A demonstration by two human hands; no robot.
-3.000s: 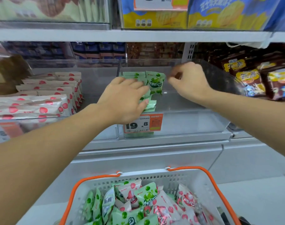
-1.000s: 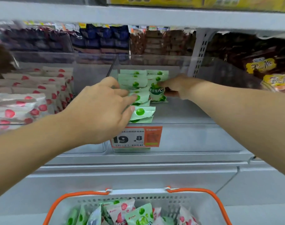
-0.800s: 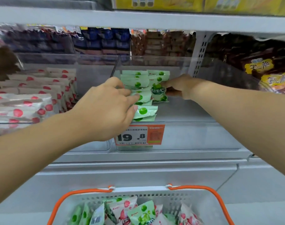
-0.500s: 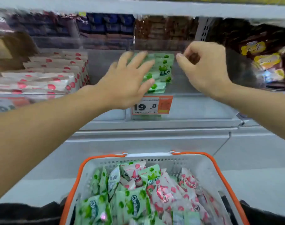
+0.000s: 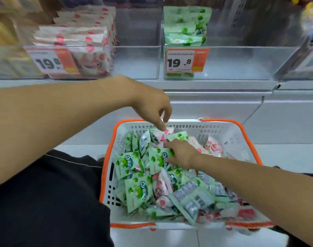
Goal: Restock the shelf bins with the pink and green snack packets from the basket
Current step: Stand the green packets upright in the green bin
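Both hands have left the shelf and dropped to the white plastic basket with the orange rim (image 5: 228, 138) in the lower centre of the frame; half a second earlier they were up at the clear plastic bin holding the green packets (image 5: 241, 63), upper right of centre. That placing round looks finished, and a fresh pick-up is starting.

The left hand (image 5: 152, 106) reaches down from the left, its fingers curled downward, the fingertips (image 5: 163, 128) touching the top edge of a pink-and-white snack packet (image 5: 163, 135) at the far end of the basket. Whether it has pinched the packet yet, I cannot tell. The right hand (image 5: 180, 154) comes in from the lower right and lies across a green-and-white snack packet (image 5: 158, 160) in the middle of the pile, fingers spread and bent over it; a firm grip is not plainly shown.

The basket holds a large mixed heap of green and pink packets. On the shelf, the clear bin of pink packets (image 5: 138, 63) in the upper left is fairly full along its left side, while the green stack (image 5: 186, 34) fills only the left part of its bin. By my judgement, much restocking remains, green most of all.
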